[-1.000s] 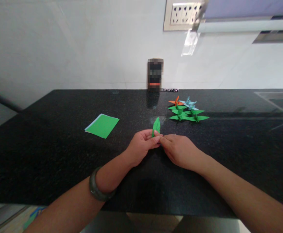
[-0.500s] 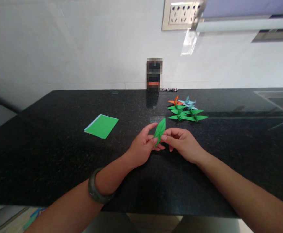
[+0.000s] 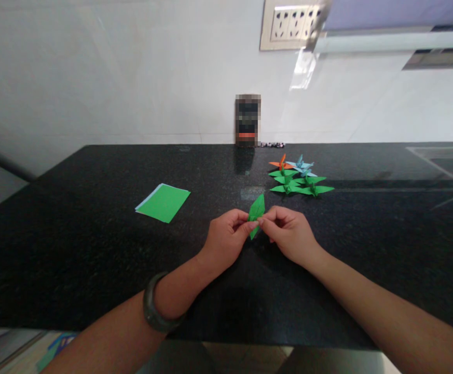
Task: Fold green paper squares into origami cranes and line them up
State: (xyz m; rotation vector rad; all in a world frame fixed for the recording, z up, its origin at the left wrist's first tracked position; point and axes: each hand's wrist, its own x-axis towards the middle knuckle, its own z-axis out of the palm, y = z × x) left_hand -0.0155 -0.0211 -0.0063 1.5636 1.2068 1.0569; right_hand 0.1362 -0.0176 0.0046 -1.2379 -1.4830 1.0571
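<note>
Left hand: fingers closed in a pinch on the folded green paper, at its left edge (a bangle on that wrist).
Right hand: pinching the same piece from its right edge, fingertips meeting the other hand's.
Folded green paper: held over the table, right of the green sheets.
Paper cranes: further right of the green sheets, nearer the wall.

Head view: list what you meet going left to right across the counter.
Green paper sheets → left hand → folded green piece → paper cranes → sink. The right hand spans the same stretch as the cranes, so it is left out.
</note>
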